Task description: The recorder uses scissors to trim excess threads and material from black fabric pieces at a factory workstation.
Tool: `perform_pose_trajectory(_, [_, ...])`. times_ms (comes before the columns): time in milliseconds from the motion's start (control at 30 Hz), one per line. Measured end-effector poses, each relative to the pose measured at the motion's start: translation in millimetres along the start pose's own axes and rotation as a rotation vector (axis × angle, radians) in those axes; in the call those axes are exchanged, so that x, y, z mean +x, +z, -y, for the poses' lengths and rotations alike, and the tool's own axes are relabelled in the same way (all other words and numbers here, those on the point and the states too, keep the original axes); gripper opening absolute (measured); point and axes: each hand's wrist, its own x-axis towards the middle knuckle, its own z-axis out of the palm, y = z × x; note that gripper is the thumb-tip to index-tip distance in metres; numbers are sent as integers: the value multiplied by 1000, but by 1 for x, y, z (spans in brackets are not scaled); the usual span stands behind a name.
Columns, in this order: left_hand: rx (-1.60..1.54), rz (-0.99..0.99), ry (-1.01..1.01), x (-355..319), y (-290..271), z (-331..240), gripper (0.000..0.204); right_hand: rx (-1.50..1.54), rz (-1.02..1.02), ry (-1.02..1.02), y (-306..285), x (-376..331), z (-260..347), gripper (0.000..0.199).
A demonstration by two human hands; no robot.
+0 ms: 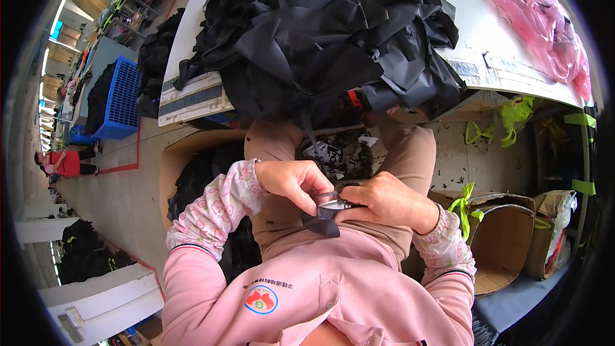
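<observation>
Far left: blue crate [120,99], then open box [192,173] of dark scraps. Over the lap, left hand [296,182] fingers pinched on dark fabric piece [322,223], right hand [384,200] closed around small snips [334,203] against its top edge; probably light, limp and floppy, best held at the edge. Above, black heap [320,32] on the desk [506,51]; right, cardboard box [496,243].

Black fabric heap [333,32] on table [506,45] (pink plastic [538,13] beside).
</observation>
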Motion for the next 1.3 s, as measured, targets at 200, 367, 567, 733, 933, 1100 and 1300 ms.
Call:
perform_pose_trajectory(200, [-1,-245,253,-6,-2,12,9,112,-218,217,2,-8,-1,37])
perform_pose_trajectory(367, [108,-612,476,-4,11,19,8,2,-480,281,22,-7,12,35])
perform_pose_trajectory(567, [169,-753,613,3,18,19,9,-176,-559,221,31,6,15,33])
perform_pose_trajectory(733, [219,-764,630,2,19,18,9,-143,-563,253,26,8,19,34])
perform_pose_trajectory(933, [274,-775,631,1,18,18,10,48,-494,314,25,6,14,36])
perform_pose_trajectory(1100, [263,-766,633,0,15,21,10,51,-484,316,23,9,16,38])
perform_pose_trajectory(1300, [238,-759,638,0,16,21,10,46,-553,269,27,12,15,36])
